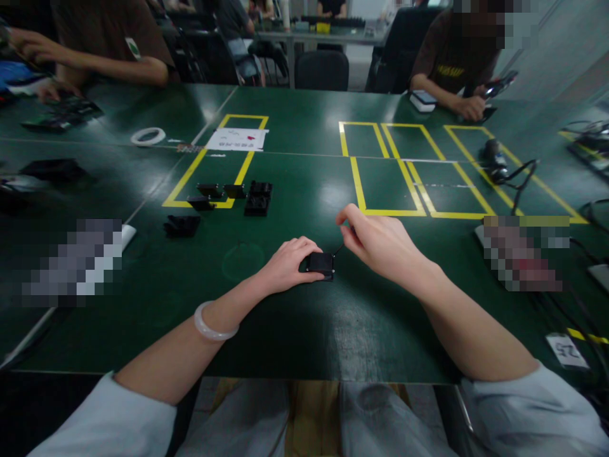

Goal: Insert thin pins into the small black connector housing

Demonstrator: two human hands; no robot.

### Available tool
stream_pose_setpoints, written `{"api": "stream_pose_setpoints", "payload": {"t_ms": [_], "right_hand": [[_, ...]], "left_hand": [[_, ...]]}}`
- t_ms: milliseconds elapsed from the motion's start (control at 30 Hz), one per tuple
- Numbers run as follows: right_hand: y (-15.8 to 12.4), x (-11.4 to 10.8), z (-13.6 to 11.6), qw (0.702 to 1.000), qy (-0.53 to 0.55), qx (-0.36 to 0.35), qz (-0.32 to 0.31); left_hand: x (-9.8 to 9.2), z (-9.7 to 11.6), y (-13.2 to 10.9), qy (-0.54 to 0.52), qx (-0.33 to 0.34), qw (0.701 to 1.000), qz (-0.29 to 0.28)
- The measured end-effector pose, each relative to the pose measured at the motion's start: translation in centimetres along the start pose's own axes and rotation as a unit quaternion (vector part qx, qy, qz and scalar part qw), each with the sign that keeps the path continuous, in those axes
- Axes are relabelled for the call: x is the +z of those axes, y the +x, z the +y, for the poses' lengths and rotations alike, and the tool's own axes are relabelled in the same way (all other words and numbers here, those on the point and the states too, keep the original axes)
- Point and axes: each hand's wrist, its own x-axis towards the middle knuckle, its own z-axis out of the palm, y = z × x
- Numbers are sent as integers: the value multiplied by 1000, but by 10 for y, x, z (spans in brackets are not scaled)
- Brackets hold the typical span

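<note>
While a small black block (321,263) is clasped in the grip of the left hand (290,260) on the worktop (285,330), a thin dark tool (339,248) is pinched by the right hand (373,235), its end at the block's right side; contact cannot be confirmed. Work on this block is judged to be under way, not completed. Farther left, three similar dark pieces (209,190) are set near a compartmented black part (258,198) and a loose black piece (182,225); whether these are finished or waiting cannot be told.
</note>
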Motion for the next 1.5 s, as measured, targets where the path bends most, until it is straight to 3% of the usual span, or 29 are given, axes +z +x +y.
{"api": "stream_pose_setpoints", "payload": {"t_ms": [133,833,1033,1267,1500], "right_hand": [[-1,0,-1,1000,22,-6,19],[-1,-6,-4,999,-30,0,-24],[-3,-5,-4,1000,12,-11,2],[-1,-6,-4,999,-23,0,-25],[-2,-4,-5,1000,12,-17,4]], "left_hand": [[0,0,0,1,-2,1000,-3],[0,-1,0,2,-5,1000,-5],[0,0,1,-1,-7,1000,-8],[1,-1,0,2,-5,1000,-5],[1,-1,1,-1,-5,1000,-8]]}}
